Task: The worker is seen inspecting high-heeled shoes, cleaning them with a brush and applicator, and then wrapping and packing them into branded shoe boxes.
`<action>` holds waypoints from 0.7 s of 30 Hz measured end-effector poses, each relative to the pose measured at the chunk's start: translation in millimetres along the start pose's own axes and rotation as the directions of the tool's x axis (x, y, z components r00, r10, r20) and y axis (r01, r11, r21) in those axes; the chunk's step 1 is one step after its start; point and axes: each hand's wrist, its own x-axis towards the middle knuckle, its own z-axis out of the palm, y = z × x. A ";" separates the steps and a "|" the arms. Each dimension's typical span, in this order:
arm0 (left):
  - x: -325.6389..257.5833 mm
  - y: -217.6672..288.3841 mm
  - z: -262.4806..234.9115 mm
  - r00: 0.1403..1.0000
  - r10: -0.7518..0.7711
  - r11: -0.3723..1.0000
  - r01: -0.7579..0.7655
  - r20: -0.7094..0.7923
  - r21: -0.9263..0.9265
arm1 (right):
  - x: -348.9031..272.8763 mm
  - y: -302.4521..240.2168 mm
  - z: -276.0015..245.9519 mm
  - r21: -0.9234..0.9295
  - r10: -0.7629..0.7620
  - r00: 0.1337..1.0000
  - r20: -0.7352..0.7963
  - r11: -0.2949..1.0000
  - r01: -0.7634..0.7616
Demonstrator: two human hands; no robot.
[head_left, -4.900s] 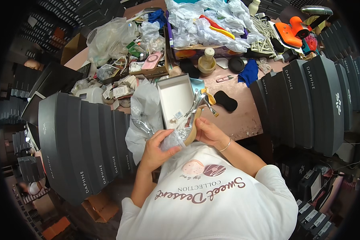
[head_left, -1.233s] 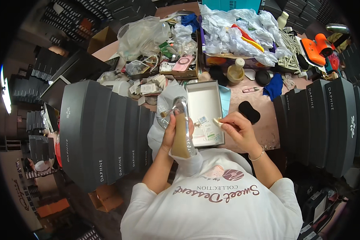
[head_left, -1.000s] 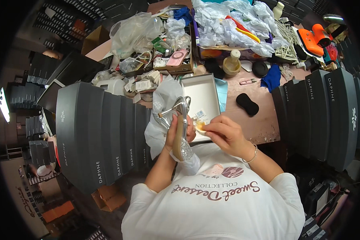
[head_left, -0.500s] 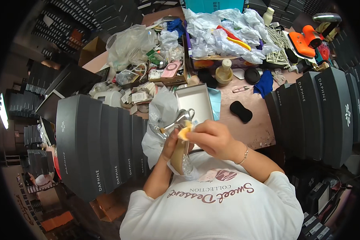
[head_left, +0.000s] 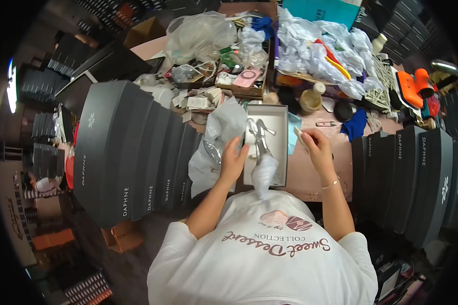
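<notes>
A silver strappy high-heeled shoe (head_left: 260, 137) rests in an open white-lined shoebox (head_left: 280, 113), its front end wrapped in white tissue (head_left: 264, 175) that hangs over the near edge. My left hand (head_left: 232, 161) is beside the box's left edge, fingers stretched and apart, gripping nothing I can see. White wrapping paper (head_left: 224, 124) lies left of the box, with part of a second clear-and-silver shoe (head_left: 212, 151) on it. To the right of the box, my right hand (head_left: 318, 148) pinches a small pale piece (head_left: 298, 134) whose kind I cannot make out.
Rows of dark grey shoeboxes (head_left: 107, 152) stand at left, with more shoeboxes (head_left: 409, 178) at right. Behind are a cluttered carton with a pink case (head_left: 247, 77), a bin of crumpled tissue (head_left: 315, 56), a bottle (head_left: 311, 99), a blue cloth (head_left: 354, 124) and an orange tool (head_left: 409, 89).
The silver shoe has gone from my left hand into the box. My hands have moved apart, the right one away from the shoe. The view has shifted, so the table appears further right.
</notes>
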 end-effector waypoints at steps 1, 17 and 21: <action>-10.0 -17.3 -13.3 0.991 0.045 0.984 -0.023 -0.127 0.174 | -8.4 13.4 -5.7 0.029 0.054 0.999 -0.003 0.998 -0.054; -25.9 -45.0 -89.1 0.905 -0.375 0.816 0.219 -0.201 -0.536 | -43.4 14.1 43.5 0.091 0.197 0.924 0.328 0.967 -0.238; -24.6 -17.1 -82.4 0.895 -0.431 0.363 0.293 0.120 -0.884 | -54.2 -6.1 60.8 0.173 0.260 0.888 0.378 0.923 -0.344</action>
